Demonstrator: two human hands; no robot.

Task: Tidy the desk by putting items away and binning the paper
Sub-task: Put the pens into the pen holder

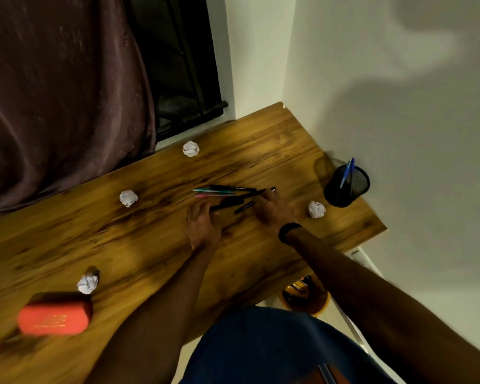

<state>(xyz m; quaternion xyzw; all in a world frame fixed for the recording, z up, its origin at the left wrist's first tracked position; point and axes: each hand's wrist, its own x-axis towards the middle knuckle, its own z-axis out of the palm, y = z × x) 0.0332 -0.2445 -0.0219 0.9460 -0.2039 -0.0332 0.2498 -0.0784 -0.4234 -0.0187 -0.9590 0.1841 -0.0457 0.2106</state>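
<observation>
While both arms reach out over the wooden desk (139,245), blue trousers (263,347) show at the bottom edge. An orange bin (306,299) sits on the floor just past the desk's near edge, with some dark things inside it. On the near left part of the desk lies a red case (54,317). Just beyond it sits a paper ball (88,284).

Farther in, the left hand (203,223) lies flat on the wood, its fingers stretched out and touching the near end of a black pen (227,204). The right hand (272,209), with a black band (288,231) on its wrist, comes over the other end of the pens (225,193). Its fingers bend down onto them, but the blur hides whether it grips one. The pens lie in a loose bunch between the two hands, some black, one green, one pink.

Right of the right hand sits a second paper ball (316,209). Left of the pens sits a third paper ball (128,198). A black mesh pen cup (344,188) stands near the wall, with a blue pen (347,171) in it. A fourth paper ball (191,148) sits at the far edge, by the brown curtain (61,92) and the dark window (178,65).
</observation>
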